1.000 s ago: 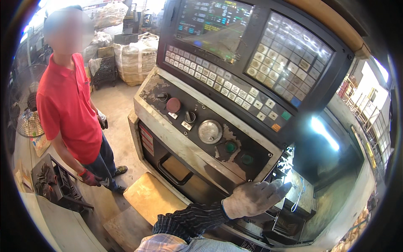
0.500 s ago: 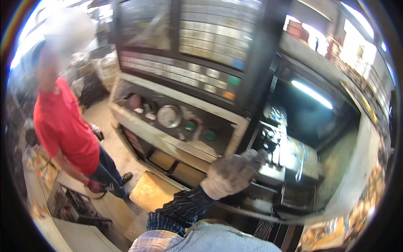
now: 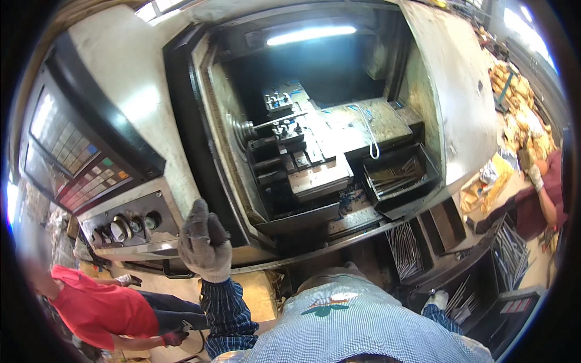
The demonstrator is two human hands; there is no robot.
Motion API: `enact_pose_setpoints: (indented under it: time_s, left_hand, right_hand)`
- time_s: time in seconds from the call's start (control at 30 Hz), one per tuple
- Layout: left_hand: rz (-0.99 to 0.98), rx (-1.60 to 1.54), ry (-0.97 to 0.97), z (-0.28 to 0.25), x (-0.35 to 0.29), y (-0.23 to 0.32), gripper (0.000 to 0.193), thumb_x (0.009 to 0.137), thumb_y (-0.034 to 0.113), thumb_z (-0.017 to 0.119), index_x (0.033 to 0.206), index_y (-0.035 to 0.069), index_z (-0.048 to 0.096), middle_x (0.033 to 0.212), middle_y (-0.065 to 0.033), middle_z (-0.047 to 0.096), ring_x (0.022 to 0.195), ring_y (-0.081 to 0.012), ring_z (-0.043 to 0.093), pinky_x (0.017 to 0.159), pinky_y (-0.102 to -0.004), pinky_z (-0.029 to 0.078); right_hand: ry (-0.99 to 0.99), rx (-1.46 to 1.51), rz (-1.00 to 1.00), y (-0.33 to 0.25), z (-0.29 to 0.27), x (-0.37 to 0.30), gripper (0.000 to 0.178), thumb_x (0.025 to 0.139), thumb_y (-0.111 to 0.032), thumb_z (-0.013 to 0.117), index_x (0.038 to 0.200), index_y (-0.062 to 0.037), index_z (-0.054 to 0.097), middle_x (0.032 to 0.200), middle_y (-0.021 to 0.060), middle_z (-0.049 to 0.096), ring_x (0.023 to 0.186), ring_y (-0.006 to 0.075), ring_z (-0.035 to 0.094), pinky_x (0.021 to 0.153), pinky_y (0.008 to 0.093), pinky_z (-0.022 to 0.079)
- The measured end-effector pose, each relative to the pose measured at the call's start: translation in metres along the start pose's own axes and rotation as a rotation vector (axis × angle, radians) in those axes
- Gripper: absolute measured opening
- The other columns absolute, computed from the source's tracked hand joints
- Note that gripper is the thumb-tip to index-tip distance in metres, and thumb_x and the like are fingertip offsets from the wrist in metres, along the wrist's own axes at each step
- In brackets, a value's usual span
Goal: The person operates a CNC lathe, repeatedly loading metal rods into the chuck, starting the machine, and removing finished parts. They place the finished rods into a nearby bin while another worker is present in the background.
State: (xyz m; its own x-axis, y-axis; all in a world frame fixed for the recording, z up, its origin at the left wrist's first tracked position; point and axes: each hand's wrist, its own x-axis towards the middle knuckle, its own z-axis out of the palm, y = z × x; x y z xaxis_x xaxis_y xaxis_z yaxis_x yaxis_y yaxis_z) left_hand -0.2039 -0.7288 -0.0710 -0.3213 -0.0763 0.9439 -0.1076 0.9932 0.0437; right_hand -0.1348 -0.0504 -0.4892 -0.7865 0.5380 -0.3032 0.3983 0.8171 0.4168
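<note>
My left hand [image 3: 204, 242], in a grey knit glove, is raised against the machine's front frame, just right of the control panel [image 3: 121, 224] with its knobs and buttons. It holds nothing; one finger points up. My right hand [image 3: 437, 297], in a light glove, hangs low beside my checked shirt, close to a tray of thin metal rods [image 3: 404, 249]; its fingers are mostly hidden. Ahead, the lathe's lit work chamber [image 3: 302, 139] stands open, showing the tool turret [image 3: 281, 130].
A keypad and screen panel [image 3: 72, 157] sits at the left. A person in a red shirt [image 3: 100, 308] bends at the lower left. Another person's gloved arm [image 3: 538, 193] works at the right edge near brass-coloured parts [image 3: 514, 103]. More rod trays [image 3: 508, 242] stand at the lower right.
The view has swung right, from the control panel to the open work chamber. My left hand stays raised at the panel's right edge. The person in red now sits lower left.
</note>
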Motion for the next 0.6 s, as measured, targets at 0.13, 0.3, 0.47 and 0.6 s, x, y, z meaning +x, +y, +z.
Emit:
enact_pose_setpoints:
  time_s: [0.13, 0.3, 0.47, 0.6]
  left_hand:
    - [0.003, -0.052, 0.013, 0.006, -0.003, 0.008, 0.025, 0.094, -0.006, 0.063, 0.118, -0.002, 0.068, 0.116, -0.0206, 0.072, 0.096, -0.0362, 0.073, 0.083, -0.0424, 0.06]
    - [-0.14, -0.169, 0.003, -0.01, -0.025, 0.015, 0.028, 0.103, -0.001, 0.052, 0.128, -0.009, 0.061, 0.123, -0.0207, 0.068, 0.108, -0.0287, 0.068, 0.09, -0.0354, 0.056]
    - [-0.355, -0.449, 0.163, -0.005, 0.001, -0.018, 0.041, 0.107, 0.011, 0.049, 0.142, -0.011, 0.049, 0.141, -0.0246, 0.056, 0.127, -0.0293, 0.059, 0.107, -0.037, 0.05]
    - [-0.198, -0.449, 0.129, 0.01, -0.008, -0.045, 0.061, 0.106, 0.036, 0.054, 0.143, -0.012, 0.046, 0.144, -0.0248, 0.053, 0.131, -0.03, 0.056, 0.111, -0.0373, 0.046]
  right_hand:
    - [-0.05, 0.032, -0.097, -0.019, -0.117, -0.053, 0.013, 0.089, -0.022, 0.073, 0.098, -0.0122, 0.075, 0.106, 0.0099, 0.074, 0.104, 0.0235, 0.07, 0.09, 0.0341, 0.054]
    - [0.044, -0.001, -0.026, -0.002, -0.009, -0.003, 0.019, 0.089, -0.02, 0.069, 0.103, -0.0079, 0.071, 0.098, 0.0137, 0.072, 0.097, 0.0294, 0.069, 0.086, 0.0351, 0.055]
    - [0.165, 0.81, 0.426, -0.019, -0.061, -0.026, 0.034, 0.102, -0.025, 0.05, 0.102, 0.0054, 0.065, 0.093, 0.0295, 0.069, 0.087, 0.0448, 0.069, 0.076, 0.049, 0.058]
    - [-0.063, 0.141, 0.097, -0.009, -0.041, -0.011, 0.024, 0.098, -0.024, 0.058, 0.104, -0.0049, 0.071, 0.107, 0.0184, 0.072, 0.103, 0.0314, 0.069, 0.083, 0.0387, 0.055]
